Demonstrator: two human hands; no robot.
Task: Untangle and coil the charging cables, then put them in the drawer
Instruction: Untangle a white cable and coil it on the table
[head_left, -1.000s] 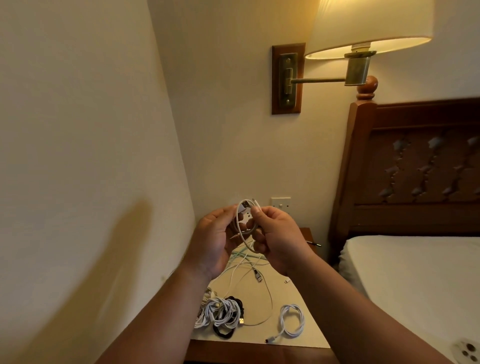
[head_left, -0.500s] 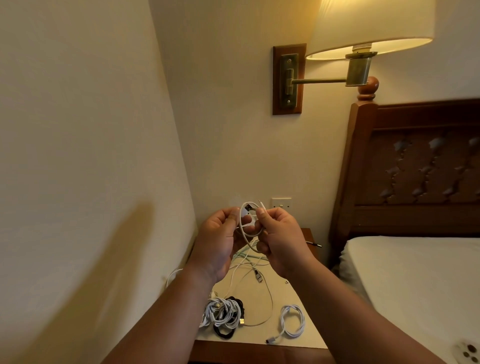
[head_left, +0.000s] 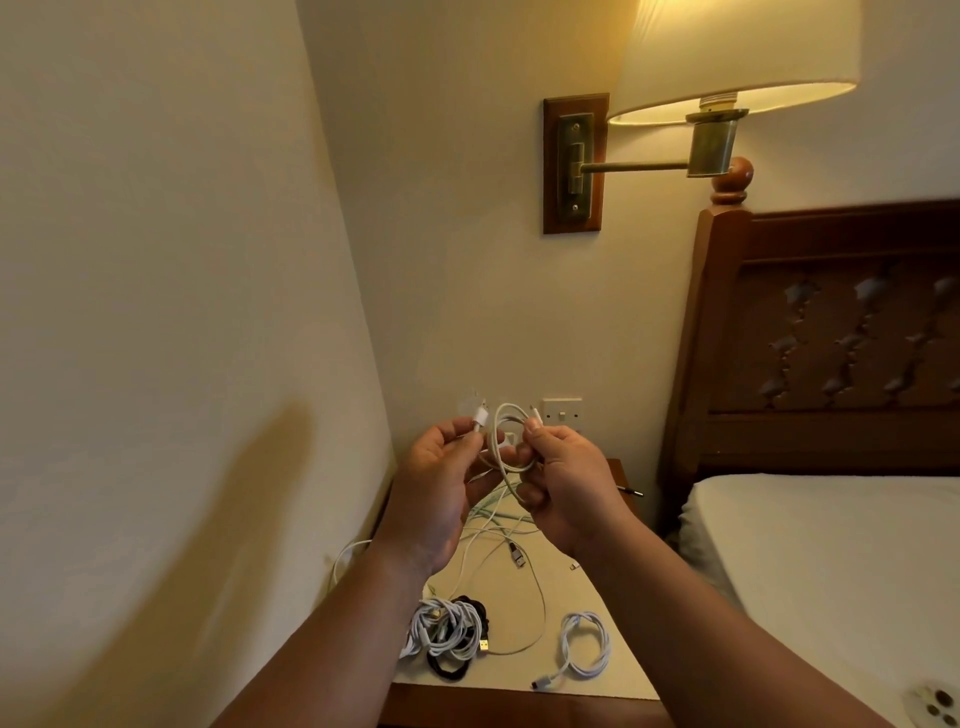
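A white charging cable (head_left: 503, 441) is looped in the air above the nightstand (head_left: 524, 701). My right hand (head_left: 561, 483) grips the loops, with one plug end sticking up past its fingertips. My left hand (head_left: 441, 488) pinches the cable's other plug end, a white connector, just left of the loop. Below, loose tangled cables (head_left: 498, 535) lie on the nightstand top. A bundle of white and black cables (head_left: 447, 634) sits at the front left, and a small coiled white cable (head_left: 584, 644) lies at the front right. No drawer shows.
A wall (head_left: 156, 364) runs close along the left. A swing-arm lamp (head_left: 727, 67) hangs above, a wall switch (head_left: 562, 410) sits behind my hands. The bed (head_left: 831, 571) and dark wooden headboard (head_left: 831, 338) stand to the right. A pen-like object (head_left: 631, 491) lies at the nightstand's back edge.
My left hand has drawn a plug end out to the left of the loop, so my hands are slightly farther apart. The loop stays in my right hand.
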